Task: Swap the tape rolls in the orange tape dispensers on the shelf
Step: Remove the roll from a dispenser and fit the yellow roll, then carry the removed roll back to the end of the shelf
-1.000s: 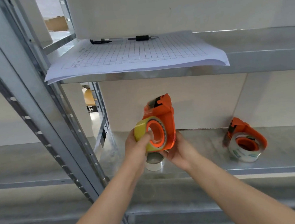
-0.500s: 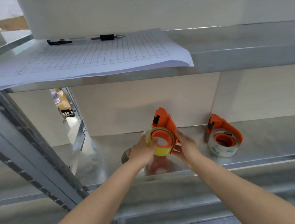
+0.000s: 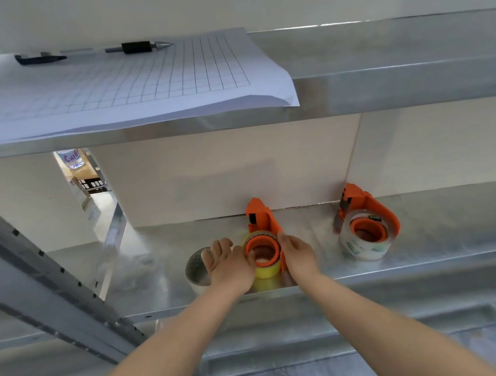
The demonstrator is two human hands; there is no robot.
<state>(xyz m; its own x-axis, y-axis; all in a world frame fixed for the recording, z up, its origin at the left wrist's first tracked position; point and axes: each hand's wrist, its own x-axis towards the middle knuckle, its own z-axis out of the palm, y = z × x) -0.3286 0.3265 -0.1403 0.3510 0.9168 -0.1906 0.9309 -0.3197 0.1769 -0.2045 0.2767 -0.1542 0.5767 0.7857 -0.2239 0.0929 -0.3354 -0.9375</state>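
Note:
An orange tape dispenser [image 3: 261, 217] stands on the metal shelf [image 3: 430, 229], with a yellow tape roll [image 3: 265, 271] on its orange hub. My left hand [image 3: 229, 265] rests against the roll's left side, fingers spread. My right hand [image 3: 297, 254] holds the dispenser's right side. A loose clear tape roll [image 3: 195, 269] lies on the shelf just left of my left hand, partly hidden by it. A second orange dispenser [image 3: 366, 208] with a clear printed tape roll [image 3: 362, 250] stands to the right.
The upper shelf [image 3: 398, 84] juts out overhead, carrying a gridded paper sheet [image 3: 136, 86] and two pens [image 3: 138, 47]. A slanted perforated metal upright [image 3: 45, 291] stands at the left. A white wall panel [image 3: 223, 172] backs the lower shelf.
The dispenser with the yellow roll came down from mid-air and now stands on the shelf. My hands followed it down. The camera view shifted right and closer.

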